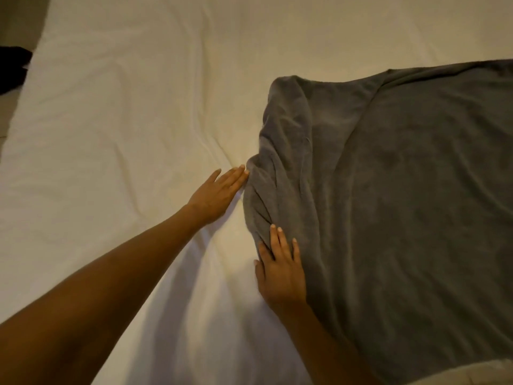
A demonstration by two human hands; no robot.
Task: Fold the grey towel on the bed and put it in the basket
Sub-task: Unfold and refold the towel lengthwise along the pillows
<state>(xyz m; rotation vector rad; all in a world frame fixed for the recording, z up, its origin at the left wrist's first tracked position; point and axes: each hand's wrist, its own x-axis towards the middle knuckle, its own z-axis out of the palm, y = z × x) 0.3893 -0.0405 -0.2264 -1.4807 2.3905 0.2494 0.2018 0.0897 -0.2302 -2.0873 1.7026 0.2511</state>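
A large grey towel (402, 190) lies spread over the right half of the white bed (125, 120), its left edge bunched into folds. My left hand (219, 194) lies flat on the sheet, fingers together, fingertips touching the towel's bunched left edge. My right hand (281, 269) rests on the towel's lower left edge, fingers stretched out on the cloth and thumb at its border. Whether either hand pinches the fabric is hidden. No basket is in view.
The bed's left edge runs diagonally at the far left, with floor beyond it. A dark object (12, 69) lies on the floor there. Wrinkled white sheet fills the left and top of the view.
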